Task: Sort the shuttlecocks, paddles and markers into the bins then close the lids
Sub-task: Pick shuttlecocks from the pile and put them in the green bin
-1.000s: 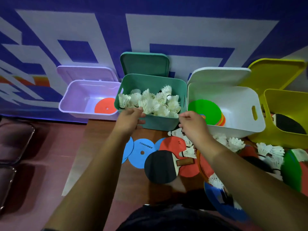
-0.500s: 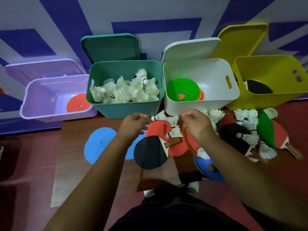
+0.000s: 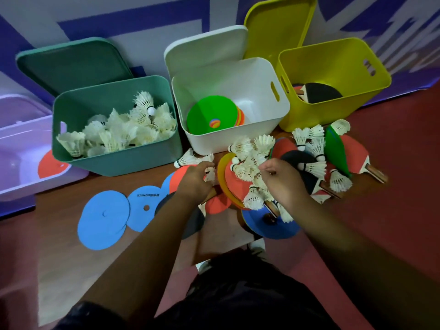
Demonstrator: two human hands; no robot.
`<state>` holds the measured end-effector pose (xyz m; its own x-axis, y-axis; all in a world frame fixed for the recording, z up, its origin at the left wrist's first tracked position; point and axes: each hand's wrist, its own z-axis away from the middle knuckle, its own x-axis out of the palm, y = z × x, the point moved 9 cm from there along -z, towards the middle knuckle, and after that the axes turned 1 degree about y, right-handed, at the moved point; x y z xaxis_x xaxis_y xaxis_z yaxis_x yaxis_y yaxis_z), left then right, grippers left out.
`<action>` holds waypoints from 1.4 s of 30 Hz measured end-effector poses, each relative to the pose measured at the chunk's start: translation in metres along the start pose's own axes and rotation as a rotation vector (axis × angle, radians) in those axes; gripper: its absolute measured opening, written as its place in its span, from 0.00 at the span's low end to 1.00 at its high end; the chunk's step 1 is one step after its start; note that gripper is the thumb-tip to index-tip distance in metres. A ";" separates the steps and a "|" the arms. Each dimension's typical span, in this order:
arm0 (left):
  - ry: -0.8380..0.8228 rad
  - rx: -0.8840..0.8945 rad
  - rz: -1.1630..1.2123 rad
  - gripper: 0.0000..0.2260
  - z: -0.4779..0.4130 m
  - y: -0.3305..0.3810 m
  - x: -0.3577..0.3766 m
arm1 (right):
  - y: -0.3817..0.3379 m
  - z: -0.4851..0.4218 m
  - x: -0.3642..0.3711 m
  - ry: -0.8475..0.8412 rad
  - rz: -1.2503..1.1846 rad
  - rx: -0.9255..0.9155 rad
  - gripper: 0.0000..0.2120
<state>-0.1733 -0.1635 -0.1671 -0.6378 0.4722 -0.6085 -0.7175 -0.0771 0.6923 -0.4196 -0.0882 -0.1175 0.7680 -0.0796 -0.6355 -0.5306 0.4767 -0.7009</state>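
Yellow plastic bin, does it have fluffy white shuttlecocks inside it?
No, only table tennis paddles show inside the yellow plastic bin; the white feather shuttlecocks are piled in the green plastic bin.

White shuttlecocks lie heaped over red and black paddles on the floor before the white bin, which holds stacked markers. Blue markers lie flat before the green bin, which is full of shuttlecocks. The yellow bin holds paddles. Their lids stand open.
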 end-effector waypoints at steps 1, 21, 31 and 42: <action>-0.003 -0.027 -0.022 0.26 -0.003 -0.002 0.003 | 0.002 -0.001 0.000 -0.024 0.021 -0.029 0.10; 0.218 -0.228 -0.448 0.12 0.009 0.000 -0.002 | -0.011 -0.060 0.020 -0.187 0.369 -0.405 0.13; 0.483 -0.366 -0.244 0.10 0.062 -0.003 -0.028 | -0.003 -0.081 0.015 -0.298 0.321 -0.347 0.14; 0.461 -0.557 -0.135 0.10 0.055 -0.047 -0.025 | -0.056 -0.064 -0.019 -0.114 0.134 -0.611 0.10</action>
<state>-0.1082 -0.1231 -0.1627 -0.4991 0.1008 -0.8606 -0.7555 -0.5370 0.3753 -0.4275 -0.1696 -0.0867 0.6964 0.0555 -0.7155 -0.7077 -0.1124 -0.6975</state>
